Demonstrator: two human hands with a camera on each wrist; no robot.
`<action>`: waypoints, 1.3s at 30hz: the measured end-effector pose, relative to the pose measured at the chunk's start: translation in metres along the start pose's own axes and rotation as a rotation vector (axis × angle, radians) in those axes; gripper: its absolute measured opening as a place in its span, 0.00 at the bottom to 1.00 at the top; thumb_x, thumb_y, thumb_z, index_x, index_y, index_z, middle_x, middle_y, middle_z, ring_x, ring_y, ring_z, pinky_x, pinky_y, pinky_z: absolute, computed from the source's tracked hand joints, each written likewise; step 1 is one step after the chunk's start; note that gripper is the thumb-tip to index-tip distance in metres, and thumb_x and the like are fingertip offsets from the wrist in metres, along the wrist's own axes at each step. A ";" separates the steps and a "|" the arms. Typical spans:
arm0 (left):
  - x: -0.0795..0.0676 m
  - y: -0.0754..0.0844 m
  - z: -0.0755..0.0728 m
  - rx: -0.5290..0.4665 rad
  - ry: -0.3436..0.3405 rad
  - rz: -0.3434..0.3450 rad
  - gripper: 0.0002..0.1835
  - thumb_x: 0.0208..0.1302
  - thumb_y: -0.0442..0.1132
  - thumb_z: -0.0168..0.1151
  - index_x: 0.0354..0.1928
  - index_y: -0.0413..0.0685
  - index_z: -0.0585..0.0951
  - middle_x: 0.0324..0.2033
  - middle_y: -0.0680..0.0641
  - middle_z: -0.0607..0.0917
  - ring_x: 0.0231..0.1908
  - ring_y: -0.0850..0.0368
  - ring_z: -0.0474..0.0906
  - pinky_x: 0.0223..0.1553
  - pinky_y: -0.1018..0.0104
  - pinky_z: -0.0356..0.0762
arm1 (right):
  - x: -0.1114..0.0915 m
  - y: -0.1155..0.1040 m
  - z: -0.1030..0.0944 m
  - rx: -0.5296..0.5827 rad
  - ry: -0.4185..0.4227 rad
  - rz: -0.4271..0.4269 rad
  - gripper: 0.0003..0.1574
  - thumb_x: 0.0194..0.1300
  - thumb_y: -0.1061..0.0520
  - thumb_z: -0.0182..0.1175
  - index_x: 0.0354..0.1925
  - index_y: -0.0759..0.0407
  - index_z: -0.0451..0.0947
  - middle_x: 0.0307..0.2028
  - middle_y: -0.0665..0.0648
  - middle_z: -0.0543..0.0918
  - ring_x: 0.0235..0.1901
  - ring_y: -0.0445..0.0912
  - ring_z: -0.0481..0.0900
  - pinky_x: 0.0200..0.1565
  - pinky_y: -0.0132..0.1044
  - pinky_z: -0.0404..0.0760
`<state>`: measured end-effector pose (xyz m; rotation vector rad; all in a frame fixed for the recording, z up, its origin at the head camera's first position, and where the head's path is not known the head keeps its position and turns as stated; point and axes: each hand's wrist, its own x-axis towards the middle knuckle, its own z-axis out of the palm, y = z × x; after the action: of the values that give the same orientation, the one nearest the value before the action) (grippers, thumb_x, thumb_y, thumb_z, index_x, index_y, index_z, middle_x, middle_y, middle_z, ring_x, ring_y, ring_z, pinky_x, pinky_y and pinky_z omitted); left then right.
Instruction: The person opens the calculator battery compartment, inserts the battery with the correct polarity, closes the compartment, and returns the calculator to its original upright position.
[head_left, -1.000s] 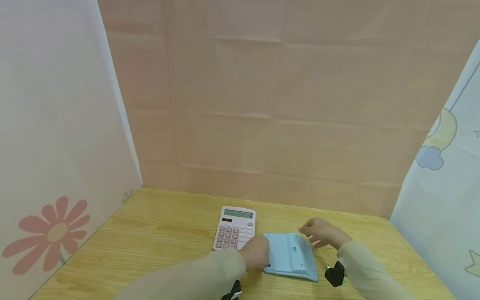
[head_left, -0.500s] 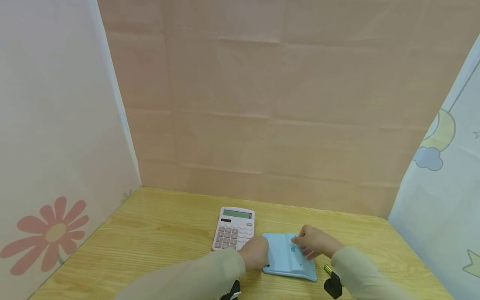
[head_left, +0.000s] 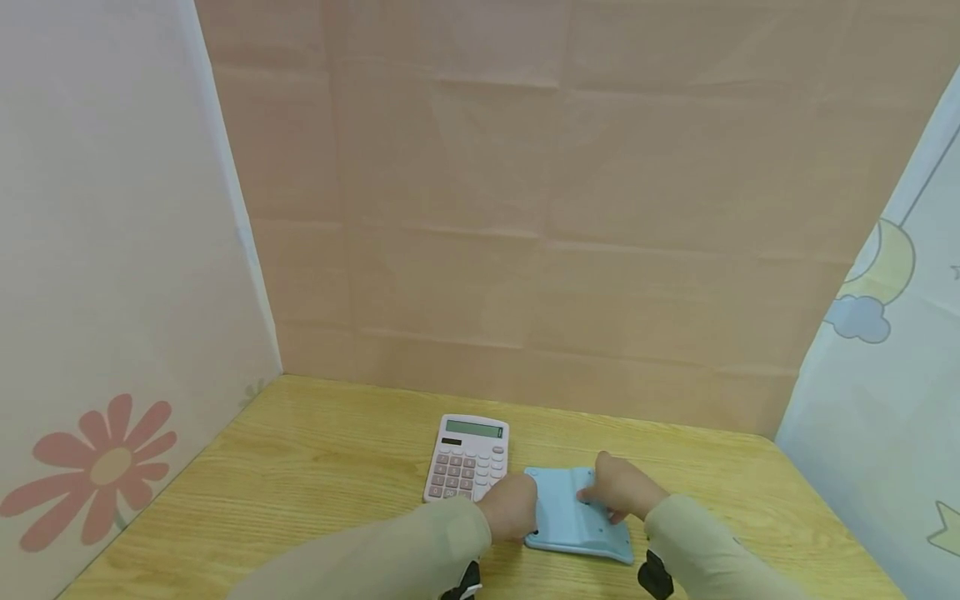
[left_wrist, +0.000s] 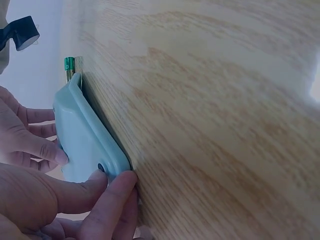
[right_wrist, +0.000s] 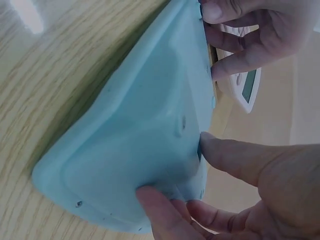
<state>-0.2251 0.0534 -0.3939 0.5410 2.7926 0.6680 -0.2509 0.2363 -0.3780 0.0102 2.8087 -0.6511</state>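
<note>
A light blue calculator (head_left: 558, 517) lies face down on the table, its back with the raised hump upward. My left hand (head_left: 510, 506) holds its left edge; in the left wrist view the thumb presses beside a small dark spot near the corner, and the index finger (left_wrist: 117, 195) lies on the rim. Over the upper right of the back is my right hand (head_left: 622, 487). Its thumb (right_wrist: 225, 150) presses at the hump while the other fingers bend against the back and right side.
A pink calculator (head_left: 468, 458), face up with a lit display, lies just behind my left hand. Beyond the blue calculator in the left wrist view is a green and gold battery (left_wrist: 70, 67). The wooden table (head_left: 337, 450) meets a papered back wall.
My right hand has come left from beside the blue calculator onto its back, and its thumb now presses there. The left hand and both calculators have stayed nearly in place.
</note>
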 end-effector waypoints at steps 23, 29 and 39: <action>0.004 0.001 0.000 0.098 0.016 0.037 0.09 0.56 0.31 0.66 0.22 0.39 0.78 0.15 0.50 0.72 0.16 0.60 0.66 0.17 0.72 0.61 | -0.009 -0.006 0.004 -0.086 0.077 -0.114 0.15 0.58 0.64 0.66 0.35 0.73 0.70 0.23 0.58 0.74 0.14 0.47 0.77 0.18 0.34 0.79; 0.002 0.001 0.000 0.090 0.010 0.025 0.08 0.57 0.31 0.66 0.23 0.39 0.78 0.15 0.50 0.72 0.17 0.60 0.67 0.17 0.72 0.61 | -0.010 -0.008 0.005 -0.098 0.083 -0.120 0.16 0.59 0.64 0.65 0.36 0.75 0.70 0.22 0.59 0.74 0.14 0.47 0.77 0.17 0.34 0.78; 0.000 0.001 -0.001 0.079 0.018 0.040 0.08 0.56 0.30 0.65 0.23 0.38 0.78 0.14 0.51 0.72 0.15 0.61 0.66 0.16 0.73 0.60 | -0.014 -0.006 -0.003 0.034 0.007 -0.065 0.18 0.63 0.64 0.62 0.45 0.71 0.65 0.29 0.60 0.74 0.21 0.47 0.74 0.24 0.36 0.81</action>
<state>-0.2255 0.0541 -0.3925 0.6100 2.8420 0.5745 -0.2387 0.2328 -0.3692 -0.0722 2.8147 -0.7151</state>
